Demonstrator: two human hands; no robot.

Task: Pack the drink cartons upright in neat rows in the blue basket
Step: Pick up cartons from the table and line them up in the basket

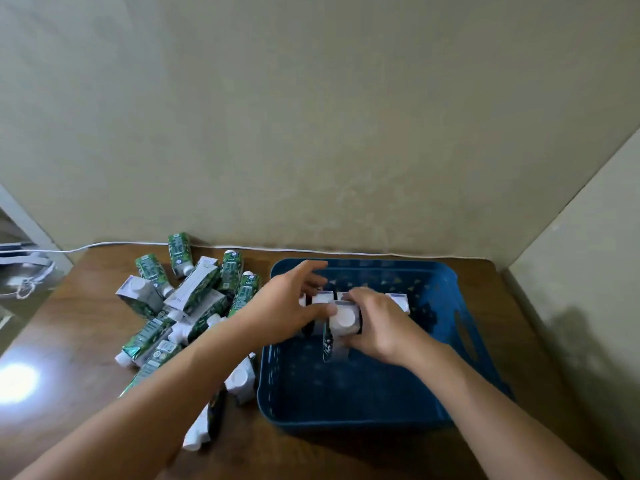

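Note:
The blue basket (460,337) sits on the right of a wooden table. Along its far side stands a short row of green-and-white drink cartons (398,300), white tops up. In front of that row one carton (341,327) stands upright with its round white cap showing. My right hand (377,327) grips this carton from the right. My left hand (294,306) touches its left side with the thumb, fingers spread over the row behind. A heap of several loose cartons (194,299) lies on the table left of the basket.
A white cable (114,244) runs along the table's back edge by the beige wall. Two cartons (242,377) lie close to the basket's left wall under my left forearm. A wall corner rises to the right of the table.

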